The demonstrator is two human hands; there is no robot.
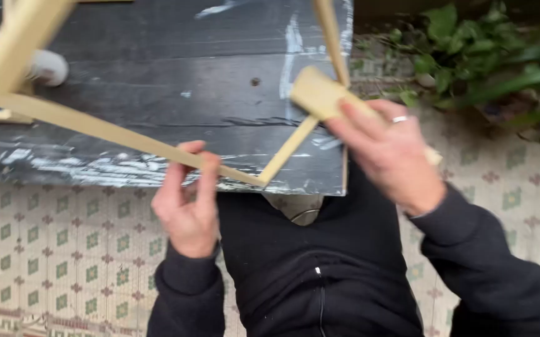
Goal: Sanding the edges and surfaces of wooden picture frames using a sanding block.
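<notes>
A pale wooden frame [126, 134] of thin slats lies tilted across the near edge of the dark, paint-streaked worktop [158, 68], its near corner jutting just past that edge, seemingly so both hands can get at it. The left hand [186, 200] pinches the frame's near slat between thumb and curled fingers, steadying it, while the right hand [388, 153] is closed around a light wooden block [320, 93] (blurred, so its exact shape is unclear) held against the frame's right side near that corner.
</notes>
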